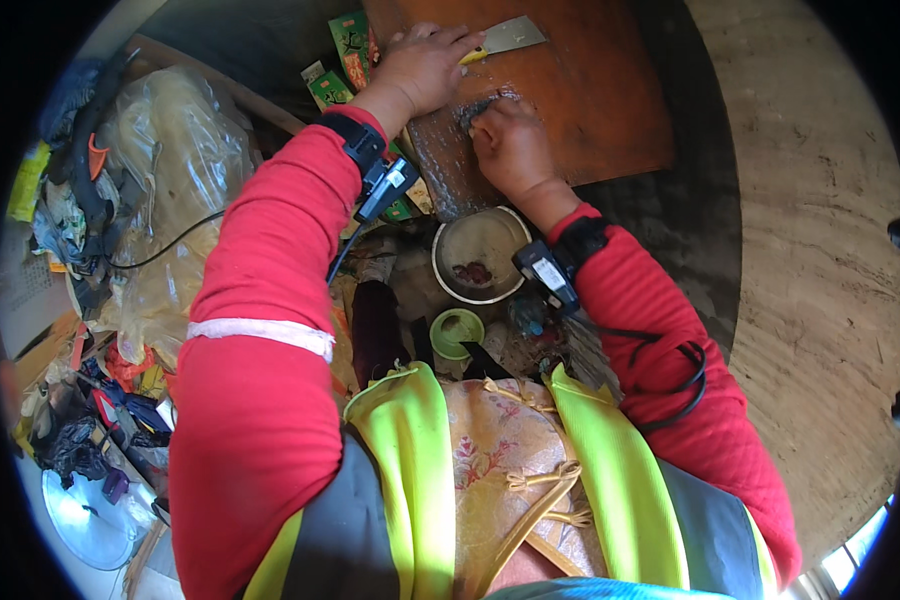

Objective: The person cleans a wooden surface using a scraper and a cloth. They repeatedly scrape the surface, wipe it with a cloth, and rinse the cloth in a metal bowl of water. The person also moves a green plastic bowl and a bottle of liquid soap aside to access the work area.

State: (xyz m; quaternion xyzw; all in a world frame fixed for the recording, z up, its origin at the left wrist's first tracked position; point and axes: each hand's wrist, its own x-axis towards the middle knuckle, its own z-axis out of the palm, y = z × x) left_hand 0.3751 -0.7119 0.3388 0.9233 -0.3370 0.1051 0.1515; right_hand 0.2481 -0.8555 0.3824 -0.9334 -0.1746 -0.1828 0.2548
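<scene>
My left hand (424,67) lies at the upper left of a wet reddish-brown board (592,97), its fingers over the yellow handle of a scraper. The scraper's broad metal blade (517,34) points right across the board. Lower down, my right hand (514,146) is curled into a fist against the board. A dark grey wet patch (469,112) shows beside its fingers; whether the fist holds something is hidden. Whitish wet streaks and specks run along the board's left side. Just below the board's edge stands a round metal basin (439,259) with dark reddish bits inside.
A small green bowl (457,313) sits below the basin. Green printed boxes (349,49) stand left of the board. A large clear plastic bag (172,142) and mixed clutter (82,442) fill the left side. A round wooden tabletop (810,225) curves along the right.
</scene>
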